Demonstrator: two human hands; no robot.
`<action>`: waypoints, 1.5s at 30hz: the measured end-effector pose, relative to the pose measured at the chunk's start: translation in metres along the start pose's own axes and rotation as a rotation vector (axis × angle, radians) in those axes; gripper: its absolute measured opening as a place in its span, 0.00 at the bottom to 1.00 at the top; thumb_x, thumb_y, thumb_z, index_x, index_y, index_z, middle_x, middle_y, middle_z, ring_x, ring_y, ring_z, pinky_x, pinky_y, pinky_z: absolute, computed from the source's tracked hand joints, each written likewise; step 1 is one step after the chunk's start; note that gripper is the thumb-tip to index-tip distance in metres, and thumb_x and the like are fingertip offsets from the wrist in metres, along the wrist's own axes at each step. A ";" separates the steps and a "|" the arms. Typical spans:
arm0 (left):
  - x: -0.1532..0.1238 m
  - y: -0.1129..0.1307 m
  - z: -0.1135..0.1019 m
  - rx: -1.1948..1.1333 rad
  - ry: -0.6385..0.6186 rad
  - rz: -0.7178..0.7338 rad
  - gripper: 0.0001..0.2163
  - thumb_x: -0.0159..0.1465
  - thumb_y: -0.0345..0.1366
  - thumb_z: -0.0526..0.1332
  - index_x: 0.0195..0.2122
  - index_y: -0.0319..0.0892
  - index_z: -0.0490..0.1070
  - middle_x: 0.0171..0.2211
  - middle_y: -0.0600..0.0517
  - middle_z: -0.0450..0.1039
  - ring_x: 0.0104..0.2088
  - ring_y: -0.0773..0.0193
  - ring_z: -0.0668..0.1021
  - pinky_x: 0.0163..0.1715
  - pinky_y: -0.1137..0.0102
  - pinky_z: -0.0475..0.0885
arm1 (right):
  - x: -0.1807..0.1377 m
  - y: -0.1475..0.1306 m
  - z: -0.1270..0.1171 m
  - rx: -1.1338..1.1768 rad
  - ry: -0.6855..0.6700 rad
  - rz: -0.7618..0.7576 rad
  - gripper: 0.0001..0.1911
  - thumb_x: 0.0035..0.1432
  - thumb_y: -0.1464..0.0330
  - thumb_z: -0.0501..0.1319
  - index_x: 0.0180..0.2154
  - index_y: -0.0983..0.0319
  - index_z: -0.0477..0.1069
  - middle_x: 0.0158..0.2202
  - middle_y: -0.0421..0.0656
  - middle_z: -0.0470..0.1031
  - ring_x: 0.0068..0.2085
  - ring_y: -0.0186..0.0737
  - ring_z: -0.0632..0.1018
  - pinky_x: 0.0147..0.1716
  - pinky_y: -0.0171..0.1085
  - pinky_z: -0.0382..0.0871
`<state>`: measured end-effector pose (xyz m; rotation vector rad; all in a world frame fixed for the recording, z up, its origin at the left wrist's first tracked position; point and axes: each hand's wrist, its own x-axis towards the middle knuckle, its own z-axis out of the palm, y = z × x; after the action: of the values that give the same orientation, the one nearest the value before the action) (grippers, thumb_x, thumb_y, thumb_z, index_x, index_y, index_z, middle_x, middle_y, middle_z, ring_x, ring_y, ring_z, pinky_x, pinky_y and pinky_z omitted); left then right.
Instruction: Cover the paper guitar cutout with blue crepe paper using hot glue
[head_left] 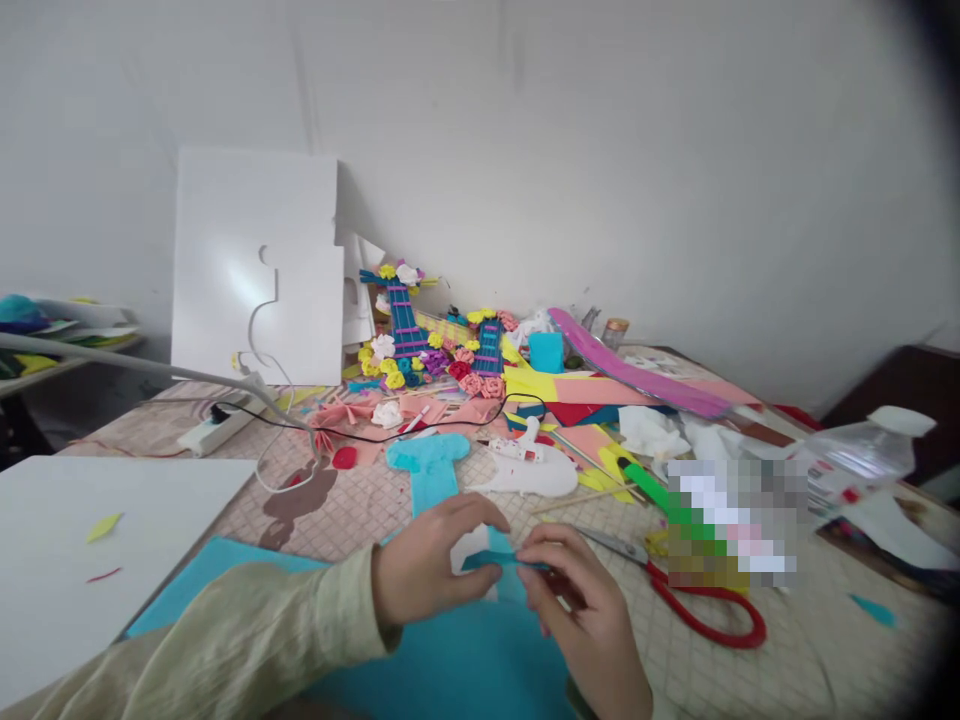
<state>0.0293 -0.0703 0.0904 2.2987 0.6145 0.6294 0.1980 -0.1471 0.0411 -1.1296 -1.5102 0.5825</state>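
A narrow dark blue strip stretches between my two hands, above the middle of the near table edge. My left hand is closed, with thumb and fingers round the strip's left part. My right hand pinches its right end with the fingertips. Just behind and below the strip is a light blue and white piece, partly covered by my fingers. A T-shaped light blue piece lies past my left hand. Under both hands spreads a large sheet of blue paper.
Red-handled scissors lie right of my right hand, near a green-handled cutter. A white glue gun and its black cord lie ahead. Flower-decorated shapes stand at the back. A clear bottle lies right; a white board lies left.
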 end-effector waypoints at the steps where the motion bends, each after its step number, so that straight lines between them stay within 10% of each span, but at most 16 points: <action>1: -0.001 -0.001 0.000 -0.051 0.014 -0.004 0.16 0.51 0.26 0.60 0.42 0.42 0.64 0.41 0.49 0.68 0.43 0.62 0.70 0.43 0.67 0.67 | -0.001 -0.001 -0.002 0.022 0.002 -0.029 0.07 0.56 0.73 0.54 0.36 0.59 0.69 0.40 0.44 0.65 0.25 0.27 0.71 0.19 0.27 0.68; 6: -0.004 -0.010 0.002 -0.417 0.020 0.017 0.09 0.54 0.27 0.61 0.35 0.41 0.65 0.45 0.47 0.62 0.47 0.61 0.68 0.43 0.67 0.67 | 0.000 -0.007 -0.010 -0.036 0.001 -0.245 0.13 0.52 0.79 0.56 0.36 0.56 0.69 0.43 0.44 0.64 0.43 0.38 0.72 0.38 0.36 0.71; 13: -0.005 -0.010 0.006 -0.721 0.029 -0.029 0.06 0.52 0.27 0.64 0.30 0.38 0.67 0.38 0.48 0.66 0.41 0.64 0.70 0.38 0.70 0.67 | -0.002 -0.009 -0.013 -0.011 -0.037 -0.311 0.18 0.51 0.82 0.55 0.39 0.55 0.68 0.45 0.43 0.63 0.42 0.35 0.72 0.37 0.34 0.71; 28: -0.008 -0.007 0.007 -0.451 0.139 -0.012 0.06 0.53 0.29 0.63 0.33 0.41 0.71 0.33 0.50 0.71 0.37 0.65 0.74 0.38 0.73 0.70 | 0.002 -0.011 -0.002 0.111 0.087 -0.039 0.07 0.51 0.74 0.60 0.34 0.58 0.69 0.37 0.42 0.69 0.40 0.37 0.72 0.36 0.35 0.69; 45: 0.000 -0.011 0.013 -0.050 -0.100 -0.233 0.09 0.55 0.38 0.61 0.37 0.45 0.74 0.33 0.54 0.77 0.34 0.65 0.77 0.34 0.77 0.70 | 0.006 -0.009 0.004 -0.017 0.033 0.045 0.08 0.49 0.73 0.60 0.34 0.60 0.73 0.32 0.41 0.76 0.34 0.35 0.75 0.35 0.31 0.68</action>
<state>0.0341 -0.0691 0.0745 2.1564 0.7941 0.4123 0.1917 -0.1449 0.0506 -1.1832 -1.4671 0.5797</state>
